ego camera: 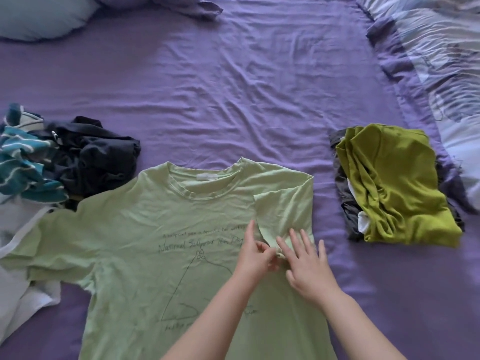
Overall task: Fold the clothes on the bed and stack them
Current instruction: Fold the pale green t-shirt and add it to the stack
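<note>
A pale green T-shirt (145, 229) with black line drawing and writing lies front up on the purple bed sheet (233, 87). Its right sleeve (280, 214) is folded inward over the chest. My left hand (255, 252) pinches the hem of that folded sleeve. My right hand (306, 266) lies flat on the shirt just beside it, fingers spread and straight. To the right sits a stack of folded clothes with an olive-green garment (392, 185) on top and a dark one under it.
An unfolded heap lies at the left: a black garment (91, 157), a teal striped one (23, 165) and white cloth (18, 289). A pillow (39, 16) is at the far left, a patterned duvet (441, 61) along the right.
</note>
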Motion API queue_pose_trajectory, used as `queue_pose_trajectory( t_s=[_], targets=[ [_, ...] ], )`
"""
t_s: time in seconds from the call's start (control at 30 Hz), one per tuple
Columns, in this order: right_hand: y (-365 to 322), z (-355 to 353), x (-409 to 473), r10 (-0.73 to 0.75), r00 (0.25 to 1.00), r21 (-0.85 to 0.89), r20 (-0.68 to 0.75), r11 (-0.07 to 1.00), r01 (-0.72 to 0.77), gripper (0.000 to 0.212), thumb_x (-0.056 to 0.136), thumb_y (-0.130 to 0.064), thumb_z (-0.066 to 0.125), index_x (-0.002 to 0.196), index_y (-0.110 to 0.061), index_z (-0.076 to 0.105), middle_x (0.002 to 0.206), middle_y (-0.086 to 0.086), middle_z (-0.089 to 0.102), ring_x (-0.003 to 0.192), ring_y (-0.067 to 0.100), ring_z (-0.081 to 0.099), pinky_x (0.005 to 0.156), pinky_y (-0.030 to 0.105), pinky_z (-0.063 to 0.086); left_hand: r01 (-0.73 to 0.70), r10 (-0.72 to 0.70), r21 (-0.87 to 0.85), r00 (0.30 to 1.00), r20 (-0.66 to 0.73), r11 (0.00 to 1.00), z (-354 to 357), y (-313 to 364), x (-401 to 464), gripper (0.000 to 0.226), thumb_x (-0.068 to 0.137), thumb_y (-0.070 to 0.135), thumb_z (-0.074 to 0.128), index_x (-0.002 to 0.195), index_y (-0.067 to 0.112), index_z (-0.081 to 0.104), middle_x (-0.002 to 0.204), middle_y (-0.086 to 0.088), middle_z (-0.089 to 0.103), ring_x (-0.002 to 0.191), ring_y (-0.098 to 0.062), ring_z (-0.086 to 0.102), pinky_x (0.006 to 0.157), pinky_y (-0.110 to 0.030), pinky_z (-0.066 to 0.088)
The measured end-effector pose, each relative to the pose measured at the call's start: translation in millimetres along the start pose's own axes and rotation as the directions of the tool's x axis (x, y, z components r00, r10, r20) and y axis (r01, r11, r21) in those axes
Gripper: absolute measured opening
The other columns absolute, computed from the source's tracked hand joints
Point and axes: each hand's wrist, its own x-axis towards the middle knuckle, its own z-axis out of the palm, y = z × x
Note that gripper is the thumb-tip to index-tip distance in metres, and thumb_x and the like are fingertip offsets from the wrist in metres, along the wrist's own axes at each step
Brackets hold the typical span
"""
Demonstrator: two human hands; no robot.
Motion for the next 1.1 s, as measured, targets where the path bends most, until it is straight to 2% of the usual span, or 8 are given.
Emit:
queue_pose_trajectory(
  t_s=[0.1,0.2,0.37,0.57,0.67,0.87,0.97,1.1],
  targets=[
    [-15,-11,2,0.039,0.999,0.001,-0.004,0.999,-0.039,0.073,0.090,-0.038,0.039,0.151,-0.034,-0.001,0.160,0.004,-0.011,0.146,0.025,-0.015,0.114,0.055,-0.005,0.045,-0.047,-0.027,0.996,-0.081,0.999,-38,-4,-12,0.068,0.091,-0.001,0.056,0.148,0.020,0.025,0.093,-0.008,0.054,0.070,-0.014,0.065,0.064,-0.028,0.057],
    [-50,-24,1,0.009,0.997,0.090,-0.081,0.996,-0.002,0.071,0.089,-0.043,0.040,0.151,-0.035,0.007,0.160,0.002,-0.004,0.146,0.022,-0.010,0.116,0.050,-0.003,0.035,-0.008,0.087,0.958,-0.288,0.996,-102,-9,-32,0.055,0.091,0.006,0.057,0.141,0.017,0.038,0.093,-0.002,0.057,0.084,-0.018,0.063,0.079,-0.037,0.057],
    [-151,-34,5,-0.187,0.978,0.169,-0.090,0.965,0.200,0.069,0.093,-0.039,0.040,0.152,-0.032,0.005,0.160,0.000,-0.007,0.146,0.017,-0.012,0.118,0.041,-0.004,0.150,0.131,0.384,0.778,-0.615,0.911,-224,-16,-75,0.047,0.088,0.008,0.061,0.134,0.008,0.050,0.118,-0.014,0.054,0.111,-0.027,0.056,0.097,-0.031,0.040],
    [-268,-25,15,-0.381,0.924,0.115,-0.016,0.918,0.380,0.066,0.096,-0.034,0.037,0.152,-0.031,0.003,0.160,0.001,-0.009,0.147,0.023,-0.011,0.118,0.042,0.002,0.264,0.163,0.404,0.626,-0.762,0.876,-324,-7,-108,0.052,0.088,0.010,0.060,0.137,0.005,0.045,0.132,-0.020,0.045,0.126,-0.032,0.040,0.108,-0.035,0.027],
    [-311,-15,27,-0.402,0.915,0.028,0.030,0.915,0.402,0.066,0.096,-0.035,0.039,0.152,-0.030,0.003,0.160,0.005,-0.008,0.146,0.028,-0.010,0.117,0.048,0.004,0.223,0.106,0.297,0.607,-0.788,0.928,-341,-8,-108,0.049,0.086,0.009,0.061,0.133,0.007,0.048,0.129,-0.017,0.045,0.120,-0.032,0.045,0.102,-0.033,0.033],
    [-358,-3,56,-0.423,0.904,-0.111,0.063,0.897,0.427,0.063,0.097,-0.034,0.036,0.151,-0.032,0.004,0.160,0.005,-0.011,0.145,0.034,-0.013,0.114,0.057,0.003,0.027,-0.166,-0.178,0.522,-0.836,0.984,-342,-27,-92,0.041,0.085,0.005,0.058,0.125,0.006,0.048,0.116,-0.012,0.061,0.106,-0.030,0.059,0.093,-0.040,0.047],
    [-363,-1,61,-0.408,0.910,-0.140,0.074,0.899,0.415,0.061,0.097,-0.039,0.035,0.150,-0.034,0.006,0.160,0.003,-0.010,0.145,0.034,-0.012,0.113,0.059,0.005,0.011,-0.193,-0.219,0.508,-0.839,0.976,-341,-32,-84,0.035,0.088,0.004,0.056,0.123,0.005,0.049,0.112,-0.012,0.064,0.104,-0.027,0.060,0.089,-0.032,0.045],
    [-358,-2,58,-0.400,0.916,-0.118,0.042,0.908,0.402,0.062,0.097,-0.041,0.037,0.151,-0.031,0.007,0.160,0.001,-0.009,0.146,0.032,-0.008,0.115,0.054,0.008,-0.038,-0.224,-0.262,0.415,-0.882,0.964,-342,-30,-78,0.027,0.088,0.007,0.062,0.113,0.006,0.052,0.105,-0.008,0.066,0.100,-0.025,0.062,0.077,-0.024,0.038]
  ],
)
